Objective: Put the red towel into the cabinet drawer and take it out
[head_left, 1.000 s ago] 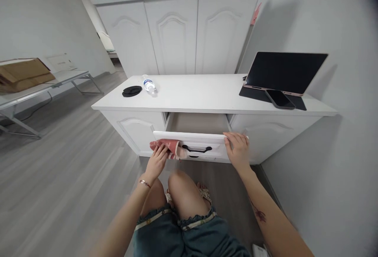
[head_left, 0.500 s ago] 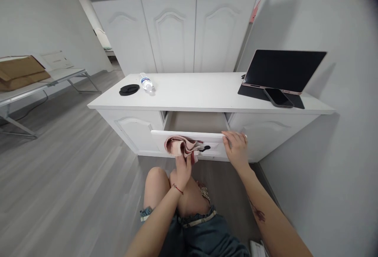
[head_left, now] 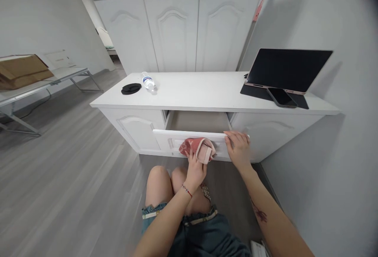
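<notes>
A folded pink and red cloth (head_left: 203, 150) with pale edges is pressed up against the front of the pulled-out white drawer (head_left: 189, 134). My left hand (head_left: 195, 171) is closed on it from below, and the cloth covers the middle of the drawer front. At the drawer's right end, my right hand (head_left: 238, 148) has its fingers hooked over the top edge. The visible inside of the drawer shows a plain bottom with nothing on it.
On the white cabinet top (head_left: 195, 91) lie a plastic bottle (head_left: 148, 82) and a flat black round object (head_left: 131, 88). To the right stand an open tablet-like screen (head_left: 289, 70) and a phone (head_left: 282, 97). A brown paper bag (head_left: 23, 72) rests on the left table.
My left hand has moved right along the drawer front and turned the cloth, which now covers the dark handle. My right hand keeps its grip on the edge.
</notes>
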`<state>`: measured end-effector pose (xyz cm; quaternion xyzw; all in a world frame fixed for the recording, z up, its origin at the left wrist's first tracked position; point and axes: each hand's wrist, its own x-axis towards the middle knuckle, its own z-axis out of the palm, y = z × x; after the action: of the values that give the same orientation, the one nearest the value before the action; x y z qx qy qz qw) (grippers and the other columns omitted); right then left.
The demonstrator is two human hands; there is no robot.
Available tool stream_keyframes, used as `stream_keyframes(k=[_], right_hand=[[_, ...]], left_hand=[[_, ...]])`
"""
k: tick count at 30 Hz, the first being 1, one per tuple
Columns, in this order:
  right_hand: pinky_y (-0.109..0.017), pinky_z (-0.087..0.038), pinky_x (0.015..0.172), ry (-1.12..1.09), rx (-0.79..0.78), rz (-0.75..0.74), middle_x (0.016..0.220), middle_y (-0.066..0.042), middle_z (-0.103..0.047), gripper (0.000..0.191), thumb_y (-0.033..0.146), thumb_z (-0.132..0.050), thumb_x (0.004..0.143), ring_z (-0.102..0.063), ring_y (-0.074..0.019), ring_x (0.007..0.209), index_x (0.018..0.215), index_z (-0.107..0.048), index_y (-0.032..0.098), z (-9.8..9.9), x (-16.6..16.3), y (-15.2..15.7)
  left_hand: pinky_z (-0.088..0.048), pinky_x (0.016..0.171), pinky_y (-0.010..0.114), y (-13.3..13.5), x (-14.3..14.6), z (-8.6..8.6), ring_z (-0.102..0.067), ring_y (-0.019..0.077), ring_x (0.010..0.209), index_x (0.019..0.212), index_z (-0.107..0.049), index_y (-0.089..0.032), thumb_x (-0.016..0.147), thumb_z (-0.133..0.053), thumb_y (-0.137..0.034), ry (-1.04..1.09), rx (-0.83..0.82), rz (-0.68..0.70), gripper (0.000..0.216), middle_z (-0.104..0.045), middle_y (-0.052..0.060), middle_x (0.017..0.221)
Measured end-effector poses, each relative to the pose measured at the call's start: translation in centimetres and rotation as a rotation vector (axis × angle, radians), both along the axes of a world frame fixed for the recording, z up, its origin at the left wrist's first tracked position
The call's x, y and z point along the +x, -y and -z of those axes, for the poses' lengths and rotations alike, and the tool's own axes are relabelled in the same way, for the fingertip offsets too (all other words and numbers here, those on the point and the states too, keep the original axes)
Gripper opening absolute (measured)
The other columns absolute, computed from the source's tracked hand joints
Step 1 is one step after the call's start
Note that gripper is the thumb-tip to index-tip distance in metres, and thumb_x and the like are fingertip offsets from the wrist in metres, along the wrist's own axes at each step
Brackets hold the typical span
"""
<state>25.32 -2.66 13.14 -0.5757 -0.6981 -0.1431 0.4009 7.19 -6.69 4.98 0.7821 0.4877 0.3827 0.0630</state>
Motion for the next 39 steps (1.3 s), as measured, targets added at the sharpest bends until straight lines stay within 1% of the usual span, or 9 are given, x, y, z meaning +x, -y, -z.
stream_keyframes(k=[7, 11, 15, 19, 23, 26, 29, 33, 39], right_hand=[[-0.041, -0.03, 0.1, 0.006, -0.004, -0.005, 0.103, -0.006, -0.067, 0.028, 0.03, -0.04, 0.093, -0.055, -0.0212, 0.103, 0.106, -0.063, 0.021, 0.0, 0.1, 0.0], [-0.041, -0.03, 0.099, 0.005, -0.022, -0.01, 0.104, -0.007, -0.067, 0.029, 0.031, -0.039, 0.093, -0.054, -0.0218, 0.103, 0.107, -0.063, 0.021, -0.1, 0.0, 0.1], [-0.042, -0.031, 0.099, 0.0, -0.036, -0.021, 0.106, -0.007, -0.067, 0.03, 0.031, -0.038, 0.093, -0.054, -0.0219, 0.104, 0.107, -0.063, 0.021, -0.2, 0.0, 0.2], [-0.044, -0.031, 0.101, -0.004, -0.032, -0.024, 0.107, -0.007, -0.066, 0.029, 0.032, -0.039, 0.093, -0.055, -0.0219, 0.106, 0.109, -0.062, 0.022, -0.1, 0.2, 0.0], [-0.048, -0.029, 0.104, -0.042, 0.014, -0.041, 0.116, -0.007, -0.064, 0.029, 0.03, -0.043, 0.092, -0.051, -0.0238, 0.115, 0.114, -0.06, 0.022, 0.0, -0.3, 0.7], [-0.047, -0.035, 0.102, -0.086, 0.035, -0.174, 0.122, -0.009, -0.06, 0.031, 0.026, -0.043, 0.091, -0.049, -0.024, 0.12, 0.119, -0.057, 0.022, 0.9, -2.1, 2.0], [-0.043, -0.043, 0.096, -0.021, -0.094, -0.402, 0.118, -0.007, -0.063, 0.032, 0.025, -0.043, 0.092, -0.054, -0.0224, 0.114, 0.121, -0.056, 0.025, 2.4, -4.7, 3.1], [-0.043, -0.044, 0.093, 0.016, -0.229, -0.474, 0.117, -0.006, -0.063, 0.031, 0.028, -0.046, 0.091, -0.057, -0.0226, 0.108, 0.12, -0.057, 0.025, 4.2, -7.3, 2.8], [-0.038, -0.047, 0.081, -0.074, -0.228, -0.423, 0.099, -0.003, -0.071, 0.024, 0.024, -0.045, 0.091, -0.063, -0.0205, 0.091, 0.104, -0.066, 0.026, 4.5, -7.9, 1.0]], left_hand=[[-0.005, 0.111, 0.064, 0.9, 0.8, -2.6, -0.014, 0.0294, 0.141, 0.139, -0.036, -0.018, 0.081, -0.044, -0.01, -0.128, -0.048, 0.034, 0.06, -0.037, 0.011, 0.146], [-0.005, 0.114, 0.055, 1.2, 2.2, -3.5, -0.025, 0.0255, 0.138, 0.116, -0.056, -0.017, 0.078, -0.047, -0.012, -0.156, -0.1, 0.206, 0.04, -0.05, 0.011, 0.136], [-0.009, 0.114, 0.048, 2.2, 3.8, -2.8, -0.036, 0.0247, 0.132, 0.108, -0.059, -0.018, 0.073, -0.049, -0.009, -0.045, -0.203, 0.431, 0.038, -0.053, 0.013, 0.132], [-0.026, 0.105, 0.045, 3.7, 5.2, -0.5, -0.052, 0.0256, 0.113, 0.105, -0.059, -0.019, 0.076, -0.049, -0.012, 0.254, -0.457, 0.454, 0.032, -0.062, 0.012, 0.116], [-0.041, 0.075, 0.029, 5.3, 6.7, 2.5, -0.052, 0.0167, 0.076, 0.087, -0.06, -0.017, 0.078, -0.051, -0.021, 0.641, -0.837, 0.351, 0.014, -0.062, 0.002, 0.081], [-0.04, 0.074, 0.027, 6.5, 7.4, 4.3, -0.052, 0.0155, 0.076, 0.082, -0.062, -0.016, 0.069, -0.062, -0.022, 1.026, -1.052, 0.312, 0.014, -0.061, 0.0, 0.077], [-0.042, 0.077, 0.029, 7.5, 7.2, 5.2, -0.058, 0.0184, 0.081, 0.087, -0.065, -0.015, 0.06, -0.072, -0.023, 1.502, -1.229, 0.261, 0.028, -0.066, 0.003, 0.082], [-0.045, 0.075, 0.029, 7.8, 6.1, 5.5, -0.062, 0.0185, 0.076, 0.087, -0.067, -0.015, 0.058, -0.074, -0.019, 1.827, -1.295, 0.129, 0.03, -0.069, 0.005, 0.082], [-0.047, 0.071, 0.028, 7.3, 5.4, 5.1, -0.064, 0.0174, 0.068, 0.081, -0.066, -0.015, 0.058, -0.068, -0.012, 1.93, -1.279, 0.057, 0.023, -0.07, 0.003, 0.074]])
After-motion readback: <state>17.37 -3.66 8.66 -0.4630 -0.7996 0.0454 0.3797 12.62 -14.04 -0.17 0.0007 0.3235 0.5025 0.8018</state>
